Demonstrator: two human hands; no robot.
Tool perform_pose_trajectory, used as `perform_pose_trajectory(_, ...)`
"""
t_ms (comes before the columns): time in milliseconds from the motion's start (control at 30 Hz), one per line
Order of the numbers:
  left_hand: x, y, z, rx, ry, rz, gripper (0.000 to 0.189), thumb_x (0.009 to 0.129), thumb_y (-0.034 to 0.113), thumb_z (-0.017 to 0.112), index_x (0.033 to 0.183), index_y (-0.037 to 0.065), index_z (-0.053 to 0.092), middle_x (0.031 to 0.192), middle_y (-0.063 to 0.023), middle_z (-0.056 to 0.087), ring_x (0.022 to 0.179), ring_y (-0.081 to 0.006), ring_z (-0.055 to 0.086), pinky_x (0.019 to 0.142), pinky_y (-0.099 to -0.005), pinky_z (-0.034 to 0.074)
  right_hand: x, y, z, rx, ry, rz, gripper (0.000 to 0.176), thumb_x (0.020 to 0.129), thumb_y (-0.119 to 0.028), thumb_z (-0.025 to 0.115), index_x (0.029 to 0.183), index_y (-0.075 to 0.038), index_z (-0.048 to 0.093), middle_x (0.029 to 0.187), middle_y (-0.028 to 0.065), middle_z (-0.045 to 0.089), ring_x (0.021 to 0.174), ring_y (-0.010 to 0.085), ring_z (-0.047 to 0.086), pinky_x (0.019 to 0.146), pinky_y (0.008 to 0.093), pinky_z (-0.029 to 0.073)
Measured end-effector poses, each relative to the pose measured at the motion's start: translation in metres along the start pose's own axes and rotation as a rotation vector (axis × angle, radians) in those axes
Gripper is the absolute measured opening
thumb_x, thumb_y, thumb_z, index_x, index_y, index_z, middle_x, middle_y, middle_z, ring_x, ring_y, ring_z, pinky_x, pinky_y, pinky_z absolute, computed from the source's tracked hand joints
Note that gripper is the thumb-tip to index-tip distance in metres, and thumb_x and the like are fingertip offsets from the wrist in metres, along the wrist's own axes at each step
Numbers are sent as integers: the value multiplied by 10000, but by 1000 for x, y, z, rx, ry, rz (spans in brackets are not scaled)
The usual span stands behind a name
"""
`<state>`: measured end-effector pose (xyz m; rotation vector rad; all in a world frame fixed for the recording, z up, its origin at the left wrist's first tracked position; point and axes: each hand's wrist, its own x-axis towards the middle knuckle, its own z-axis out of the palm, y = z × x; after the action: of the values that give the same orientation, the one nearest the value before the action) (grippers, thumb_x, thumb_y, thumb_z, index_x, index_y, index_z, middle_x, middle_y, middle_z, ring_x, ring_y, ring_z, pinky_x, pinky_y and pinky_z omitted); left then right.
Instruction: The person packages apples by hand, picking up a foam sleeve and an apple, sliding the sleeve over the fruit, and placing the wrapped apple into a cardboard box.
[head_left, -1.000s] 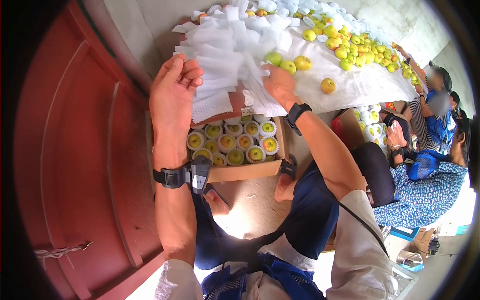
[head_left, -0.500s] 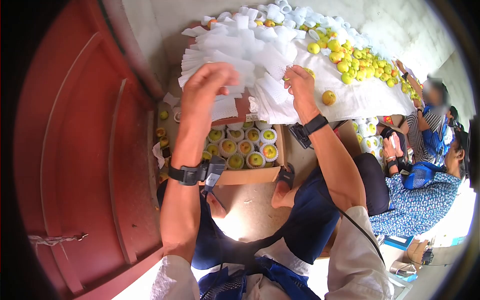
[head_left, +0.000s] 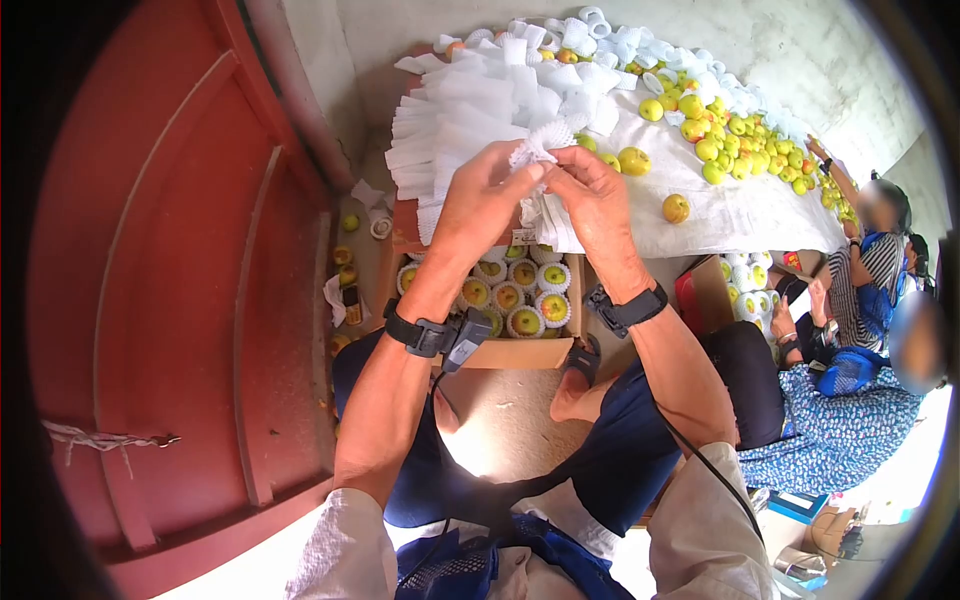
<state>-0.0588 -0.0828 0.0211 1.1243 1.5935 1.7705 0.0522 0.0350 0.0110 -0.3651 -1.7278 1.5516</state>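
My left hand [head_left: 488,196] and my right hand [head_left: 596,200] meet over the near edge of the table. Between them is a white foam net sleeve [head_left: 541,142], pinched by the fingers of both hands. Behind the hands lies a pile of flat white foam sleeves [head_left: 455,110]. Just right of my right hand, a yellow-green apple [head_left: 634,161] rests on the white cloth [head_left: 665,165], and another apple [head_left: 676,208] sits nearer the edge. Below the hands stands a cardboard box [head_left: 520,352] with apples in foam sleeves [head_left: 525,321].
Many loose apples [head_left: 740,140] cover the table's right side. A second box [head_left: 700,290] holds wrapped apples. Two people [head_left: 840,420] [head_left: 880,255] are at the right. A red door [head_left: 170,280] stands at the left. Several apples [head_left: 346,255] lie on the floor beside it.
My hands have come together, the left moving right. The foam sleeve is now held between both. The whole view has shifted slightly.
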Motion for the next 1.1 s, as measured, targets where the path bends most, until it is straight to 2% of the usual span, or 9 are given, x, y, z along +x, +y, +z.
perform_pose_trajectory(67, 2, -3, -2, -97, 74, 23, 343, 973, 157, 682, 1273, -5, 646, 1088, -58, 696, 978, -112, 634, 869, -274, 517, -3, -10, 1, 4, -6, 23, 192, 941, -136, 679, 1048, 21, 710, 896, 27, 697, 825, 92, 613, 781, 255, 495)
perform_pose_trajectory(167, 1, -3, -2, 5, 176, -15, 270, 969, 139, 680, 1202, 4, 695, 1007, -27, 705, 903, -88, 622, 824, -255, 510, -10, -20, 7, 7, -14, 92, 217, 940, -138, 681, 1086, 23, 685, 954, 44, 699, 867, 98, 615, 795, 261, 498)
perform_pose_trajectory(400, 0, -11, 10, 154, 239, 83, 222, 966, 105, 673, 1154, -4, 717, 957, -3, 704, 852, -57, 598, 769, -233, 497, -11, -7, 15, 13, 120, 71, 250, 945, -116, 661, 1149, 24, 626, 1006, 50, 675, 900, 98, 593, 784, 260, 488)
perform_pose_trajectory(467, -1, -12, 11, 206, 274, 134, 266, 939, 154, 662, 1131, -20, 720, 946, -73, 735, 858, -148, 658, 790, -298, 511, -10, -5, 12, 23, 141, 69, 231, 948, -106, 646, 1138, 25, 631, 991, 45, 672, 886, 93, 584, 761, 254, 481)
perform_pose_trajectory(500, -1, -10, 10, 206, 274, 133, 266, 939, 154, 662, 1131, -20, 720, 946, -73, 735, 858, -148, 658, 790, -298, 511, -10, -4, 8, 94, 116, 104, 215, 950, -99, 628, 1131, 16, 638, 985, 42, 669, 863, 84, 570, 722, 246, 463)
perform_pose_trajectory(567, -2, -6, 7, -154, 181, -82, 219, 987, 181, 669, 1131, 26, 729, 983, 2, 714, 839, -71, 609, 733, -258, 485, -10, -6, 4, 165, 89, 140, 204, 952, -93, 609, 1125, 8, 645, 979, 39, 667, 841, 75, 556, 683, 238, 445)
perform_pose_trajectory(667, 0, -8, 0, -361, 118, -176, 230, 1009, 224, 637, 1131, 46, 717, 1016, 7, 712, 871, -94, 619, 733, -270, 466, -11, -13, 3, 299, 65, 241, 192, 947, -85, 586, 1108, -13, 664, 969, 25, 665, 789, 62, 520, 618, 231, 394)
perform_pose_trajectory(967, 8, -4, -5, -663, 89, -291, 227, 1025, 255, 607, 1167, 88, 665, 1061, 5, 689, 907, -116, 603, 736, -276, 447, 2, 1, -16, 651, -73, 502, 230, 929, -166, 618, 1132, -61, 595, 1066, 34, 659, 889, 154, 589, 663, 283, 406)
perform_pose_trajectory(1100, 7, -9, -6, -726, 69, -244, 248, 1024, 275, 621, 1198, 99, 644, 1095, 15, 672, 936, -121, 594, 739, -285, 449, 0, -8, -18, 712, -127, 551, 231, 931, -179, 622, 1119, -50, 588, 1082, 55, 649, 949, 200, 607, 669, 295, 413)
